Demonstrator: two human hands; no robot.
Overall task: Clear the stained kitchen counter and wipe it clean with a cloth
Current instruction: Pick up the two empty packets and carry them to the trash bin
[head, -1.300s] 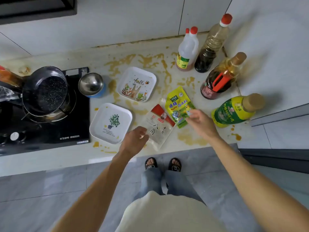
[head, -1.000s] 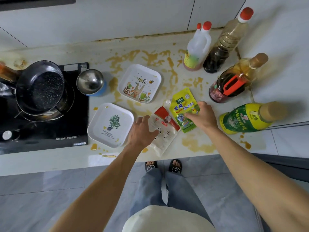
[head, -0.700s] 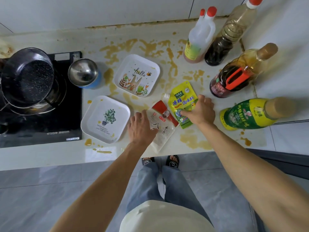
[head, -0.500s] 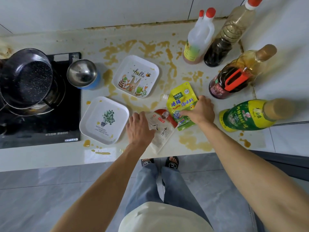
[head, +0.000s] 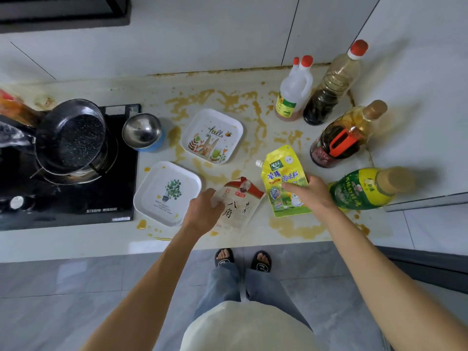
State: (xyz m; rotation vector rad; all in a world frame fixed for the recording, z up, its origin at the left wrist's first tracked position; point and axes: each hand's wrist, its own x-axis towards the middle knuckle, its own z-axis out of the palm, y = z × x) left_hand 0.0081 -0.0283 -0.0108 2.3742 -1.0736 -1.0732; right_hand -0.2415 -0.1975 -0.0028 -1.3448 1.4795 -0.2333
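Along front edge of stained counter (head: 228,97): right hand (head: 310,193) pinching yellow seasoning pouch (head: 283,178), lifted near right end beside green bottle (head: 359,190). Left hand (head: 202,214) gripping white spice packet (head: 238,206) by left edge, just right of white plate (head: 164,191). No cloth seen.

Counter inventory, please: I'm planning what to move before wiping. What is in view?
Counter: 1, cream, brown stains.
Square plates: 2, white, centre.
Yellow pouch: 1, under right hand.
White sachet: 1, red-topped, at left hand.
Bottles: 4, right side.
Steel cup: 1, blue-based, on hob edge.
Pan: 1, black, on hob.
Hob: 1, black, left.
Left hand, right hand: each gripping a packet.
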